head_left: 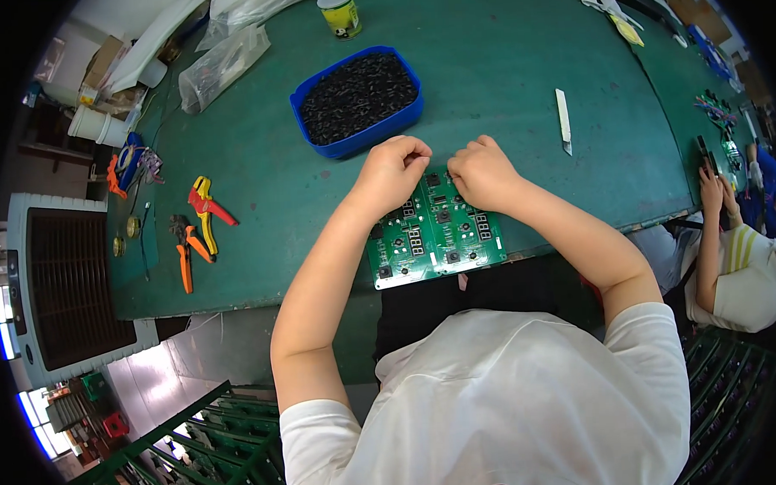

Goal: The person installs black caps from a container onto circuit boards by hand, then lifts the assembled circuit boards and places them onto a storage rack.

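Observation:
A green circuit board panel (440,247) with black switches and white seven-segment displays lies flat at the table's near edge, in front of me. My left hand (391,172) is closed in a pinch over the panel's far left part, thumb against the fingers. Over the far right part, my right hand (485,172) has its fingers curled together near the board surface. Whatever either set of fingertips holds is too small or hidden to make out. Just beyond the hands stands a blue plastic tray (369,140), filled with many small black parts.
Left on the green table lie red-and-yellow pliers (204,206) and orange-handled cutters (186,247). A white-handled knife (563,121) lies right. A yellow-green can (340,15) and a clear plastic bag (221,70) are farther back. Another person (735,269) works at the right.

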Motion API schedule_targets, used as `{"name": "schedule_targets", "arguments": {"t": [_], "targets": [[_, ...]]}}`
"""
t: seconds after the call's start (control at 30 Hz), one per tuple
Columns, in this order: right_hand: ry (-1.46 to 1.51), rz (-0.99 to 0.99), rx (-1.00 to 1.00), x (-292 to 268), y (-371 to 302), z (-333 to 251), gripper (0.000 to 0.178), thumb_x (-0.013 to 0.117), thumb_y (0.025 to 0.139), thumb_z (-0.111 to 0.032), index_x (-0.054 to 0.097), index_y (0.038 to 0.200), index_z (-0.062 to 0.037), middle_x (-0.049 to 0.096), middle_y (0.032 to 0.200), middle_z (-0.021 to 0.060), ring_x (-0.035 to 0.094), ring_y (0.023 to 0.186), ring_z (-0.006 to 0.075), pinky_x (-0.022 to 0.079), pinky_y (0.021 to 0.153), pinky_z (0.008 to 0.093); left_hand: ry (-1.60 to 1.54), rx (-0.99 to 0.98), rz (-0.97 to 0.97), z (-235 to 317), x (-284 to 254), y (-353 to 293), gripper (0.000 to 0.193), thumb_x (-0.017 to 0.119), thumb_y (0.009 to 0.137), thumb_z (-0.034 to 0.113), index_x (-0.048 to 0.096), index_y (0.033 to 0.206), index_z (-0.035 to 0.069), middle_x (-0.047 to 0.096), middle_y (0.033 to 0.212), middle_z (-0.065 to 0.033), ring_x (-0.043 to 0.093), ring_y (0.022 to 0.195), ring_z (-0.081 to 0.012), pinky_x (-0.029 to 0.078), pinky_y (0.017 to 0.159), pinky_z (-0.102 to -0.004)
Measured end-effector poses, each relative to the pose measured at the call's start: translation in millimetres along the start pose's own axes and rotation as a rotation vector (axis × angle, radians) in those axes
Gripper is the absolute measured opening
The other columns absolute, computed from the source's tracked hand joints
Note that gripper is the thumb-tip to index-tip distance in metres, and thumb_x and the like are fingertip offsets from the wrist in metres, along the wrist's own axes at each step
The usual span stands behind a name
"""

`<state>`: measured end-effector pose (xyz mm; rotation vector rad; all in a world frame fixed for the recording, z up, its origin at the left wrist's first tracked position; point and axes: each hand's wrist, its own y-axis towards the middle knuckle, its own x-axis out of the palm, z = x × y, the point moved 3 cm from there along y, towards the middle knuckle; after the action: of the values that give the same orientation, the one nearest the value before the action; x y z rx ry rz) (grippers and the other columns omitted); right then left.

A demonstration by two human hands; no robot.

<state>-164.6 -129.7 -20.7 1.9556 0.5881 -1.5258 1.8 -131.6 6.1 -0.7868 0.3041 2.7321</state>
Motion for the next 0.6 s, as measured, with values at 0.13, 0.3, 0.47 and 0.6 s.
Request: {"name": "schedule_targets", "arguments": {"t": [0.13, 0.3, 0.47, 0.6], "targets": [[-0.043, -0.05, -0.004, -7, 4, -3, 0.008, 0.058, 0.071, -0.012, 0.063, 0.075, -0.0071, 0.061, 0.073, 0.0082, 0.056, 0.077, 0.0252, 0.038, 0.079, 0.0392, -0.172, -0.063, -0.035, -7, 18, 0, 0.016, 0.06, 0.081, 0.0, 0.057, 0.097, -0.001, 0.055, 0.079, 0.0006, 0.05, 0.067, -0.0051, 0.045, 0.062, -0.0188], [0.573, 0.192, 0.06, -36, 8, -2, 0.014, 0.06, 0.076, -0.011, 0.058, 0.088, -0.0038, 0.06, 0.081, 0.0094, 0.058, 0.078, 0.0273, 0.045, 0.07, 0.0379, -0.508, -0.243, -0.055, -6, 24, 13, 0.013, 0.058, 0.083, -0.001, 0.053, 0.095, 0.0, 0.057, 0.081, -0.0017, 0.054, 0.067, -0.0066, 0.046, 0.062, -0.0195], [0.631, 0.339, -0.042, -39, 9, -4, 0.011, 0.06, 0.077, -0.008, 0.058, 0.087, -0.0037, 0.059, 0.078, 0.0088, 0.058, 0.071, 0.0256, 0.047, 0.062, 0.0342, -0.77, -0.341, -0.079, -1, 15, 10, 0.011, 0.058, 0.084, 0.0, 0.051, 0.093, 0.002, 0.059, 0.079, -0.0038, 0.056, 0.065, -0.0085, 0.045, 0.059, -0.0194], [0.775, 0.296, 0.093, -30, 6, -2, 0.006, 0.059, 0.077, -0.006, 0.059, 0.083, -0.0033, 0.059, 0.075, 0.0081, 0.059, 0.07, 0.0231, 0.047, 0.062, 0.0323, -0.811, -0.339, -0.073, 2, 13, 6, 0.009, 0.058, 0.085, 0.004, 0.053, 0.093, 0.002, 0.06, 0.075, -0.0036, 0.056, 0.062, -0.0088, 0.045, 0.057, -0.0199]]}}
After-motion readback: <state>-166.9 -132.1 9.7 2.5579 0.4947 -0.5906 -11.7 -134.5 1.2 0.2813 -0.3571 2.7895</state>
